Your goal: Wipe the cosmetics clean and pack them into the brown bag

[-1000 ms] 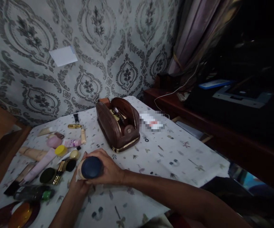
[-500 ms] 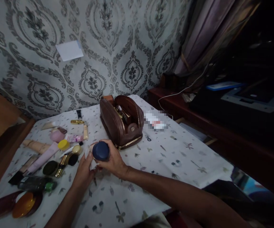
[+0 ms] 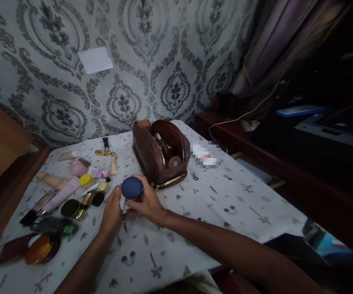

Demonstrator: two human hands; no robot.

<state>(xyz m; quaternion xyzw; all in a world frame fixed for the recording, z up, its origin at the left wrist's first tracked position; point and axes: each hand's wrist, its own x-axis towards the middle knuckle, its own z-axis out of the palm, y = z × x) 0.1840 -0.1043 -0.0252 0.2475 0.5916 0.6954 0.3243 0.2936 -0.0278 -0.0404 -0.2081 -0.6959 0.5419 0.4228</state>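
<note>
Blue-lidded container: in right hand, fingers closed round its side, lid up. Left hand: half-curled, left of the container, at a white wipe; grip unclear. Brown leather pouch: unzipped, just beyond the right hand, the nearer; long axis running away.

On the right of the right hand, the patterned tablecloth gives wide free room up to its edge. Directly ahead, the brown bag blocks the low way; through its open top, a hand could enter from above, although contents stand inside. Between this bag and the yellowish tube there is a free strip. Left of the left hand, the crowded cosmetics leave only narrow gaps.
</note>
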